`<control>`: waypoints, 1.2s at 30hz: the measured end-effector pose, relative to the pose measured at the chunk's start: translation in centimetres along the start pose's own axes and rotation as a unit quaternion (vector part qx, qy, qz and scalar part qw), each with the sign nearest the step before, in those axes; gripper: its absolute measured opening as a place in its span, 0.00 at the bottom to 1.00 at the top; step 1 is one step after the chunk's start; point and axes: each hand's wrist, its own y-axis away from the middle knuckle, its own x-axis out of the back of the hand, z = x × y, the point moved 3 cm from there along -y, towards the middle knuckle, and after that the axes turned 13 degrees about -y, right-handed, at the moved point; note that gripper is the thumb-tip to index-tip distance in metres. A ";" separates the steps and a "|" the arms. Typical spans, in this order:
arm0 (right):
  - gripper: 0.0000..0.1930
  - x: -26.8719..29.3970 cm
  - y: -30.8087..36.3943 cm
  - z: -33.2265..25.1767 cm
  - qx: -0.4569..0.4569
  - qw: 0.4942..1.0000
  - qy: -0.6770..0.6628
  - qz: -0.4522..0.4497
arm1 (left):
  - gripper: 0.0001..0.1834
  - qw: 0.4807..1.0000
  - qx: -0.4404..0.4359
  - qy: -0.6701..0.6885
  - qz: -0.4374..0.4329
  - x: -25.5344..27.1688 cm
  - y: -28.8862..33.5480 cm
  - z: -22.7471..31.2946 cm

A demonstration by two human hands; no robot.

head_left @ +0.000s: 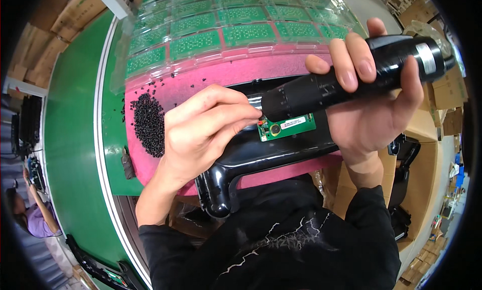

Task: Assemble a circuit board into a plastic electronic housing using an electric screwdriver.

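My right hand is wrapped round a black electric screwdriver, held lying sideways with its tapered nose toward the left. My left hand pinches thumb and forefinger together right at that nose; whatever sits between the fingertips is hidden. Below the nose, a small green circuit board with a white label and a round part lies in a long glossy black plastic housing. The screwdriver covers part of the board's far edge. A rounded arm of the housing points toward my body.
Small black screws are heaped on the pink mat, left of my left hand. Clear trays of green circuit boards stand behind. An open cardboard box with black parts is at right. Another person sits far left.
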 end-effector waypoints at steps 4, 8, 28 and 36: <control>0.27 0.6 0.6 -1.2 0.040 0.995 0.082 0.037 | 0.07 0.997 0.037 0.068 -0.008 -0.5 0.6 -0.7; 0.25 -1.1 0.9 -2.0 0.101 0.989 0.092 0.051 | 0.06 0.986 0.093 0.135 -0.026 -0.8 0.8 -1.1; 0.32 0.2 1.3 -3.0 -0.014 0.956 0.257 -0.140 | 0.18 0.984 0.107 0.076 -0.118 -2.8 1.5 -0.9; 0.25 4.2 2.1 -4.4 0.038 0.941 0.337 0.015 | 0.18 0.972 0.154 0.045 -0.173 -3.1 1.5 -1.4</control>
